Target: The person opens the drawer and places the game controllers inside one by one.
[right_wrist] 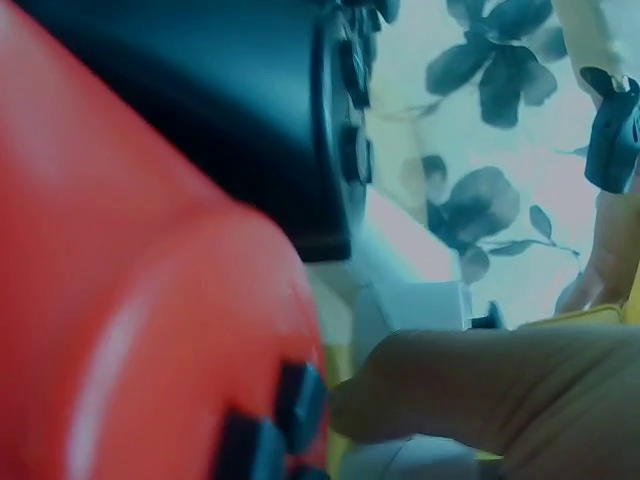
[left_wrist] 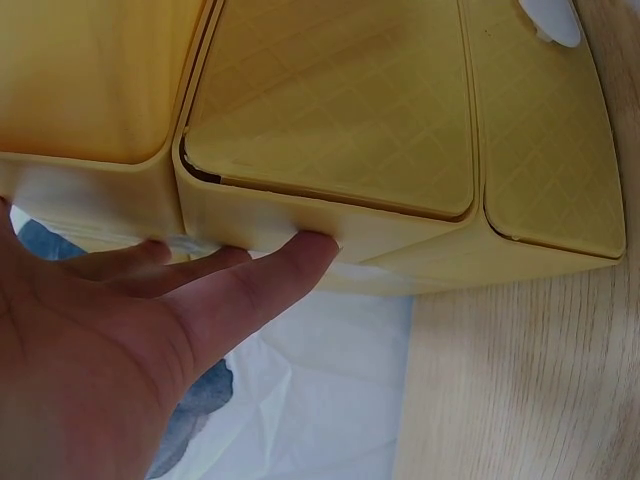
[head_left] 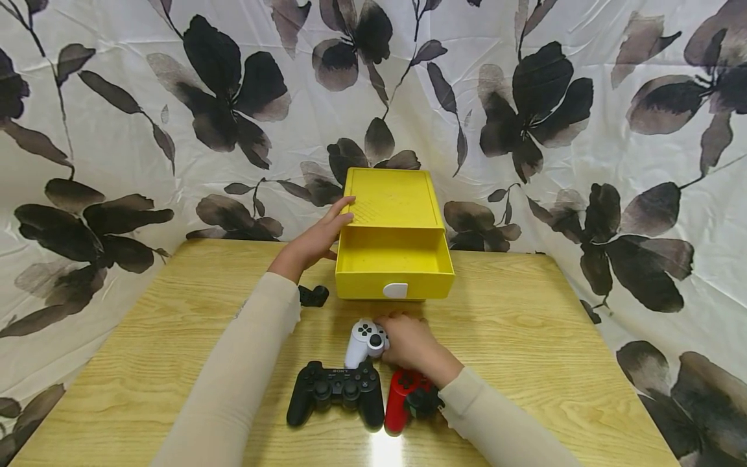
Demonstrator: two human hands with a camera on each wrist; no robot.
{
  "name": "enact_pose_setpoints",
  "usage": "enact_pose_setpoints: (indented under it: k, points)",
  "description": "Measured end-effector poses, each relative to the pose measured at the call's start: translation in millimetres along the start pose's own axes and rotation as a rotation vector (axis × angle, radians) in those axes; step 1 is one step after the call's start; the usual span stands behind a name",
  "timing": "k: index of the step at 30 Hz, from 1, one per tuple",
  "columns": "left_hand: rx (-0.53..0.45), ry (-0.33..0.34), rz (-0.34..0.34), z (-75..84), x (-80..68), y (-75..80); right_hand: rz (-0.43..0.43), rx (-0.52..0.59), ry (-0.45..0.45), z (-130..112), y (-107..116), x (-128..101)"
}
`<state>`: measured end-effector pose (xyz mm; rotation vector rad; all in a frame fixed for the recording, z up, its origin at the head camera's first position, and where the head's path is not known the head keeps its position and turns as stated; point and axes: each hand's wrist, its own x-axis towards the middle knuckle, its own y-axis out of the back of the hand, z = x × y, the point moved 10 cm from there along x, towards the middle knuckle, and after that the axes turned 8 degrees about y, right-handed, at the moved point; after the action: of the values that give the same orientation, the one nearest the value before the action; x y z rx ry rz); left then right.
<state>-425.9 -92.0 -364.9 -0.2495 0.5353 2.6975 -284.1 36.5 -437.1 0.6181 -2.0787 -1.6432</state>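
Note:
My left hand lies against the left side of a yellow drawer box, its fingers nearly straight along the wall in the left wrist view. The box's drawer, with a white pull tab, is slid out toward me. In front of it, my right hand holds the right part of a white game controller, covering that end. The thumb touches the white controller in the right wrist view. Just below that hand is a red game controller, partly under the wrist and sleeve.
A black game controller lies nearest me, left of the red one. Another dark controller shows partly behind my left sleeve. A wooden table bears everything, with a flower-patterned cloth hanging behind it.

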Motion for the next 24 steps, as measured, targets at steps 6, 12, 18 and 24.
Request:
enact_pose_setpoints:
  k: [6,12,18,24]
  points:
    - [0.003,0.0,-0.004,0.8,-0.4,-0.5,0.024,-0.008,-0.006,5,10,0]
    - [0.006,0.015,-0.02,4.2,-4.5,-2.6,0.051,0.02,0.028,6,23,-1]
    - [0.008,0.025,-0.042,18.0,-21.1,-7.3,0.048,0.041,0.049,3,33,-7]
    - [0.007,0.03,-0.045,23.1,-29.3,-8.6,0.03,0.055,0.071,-2,41,-14]
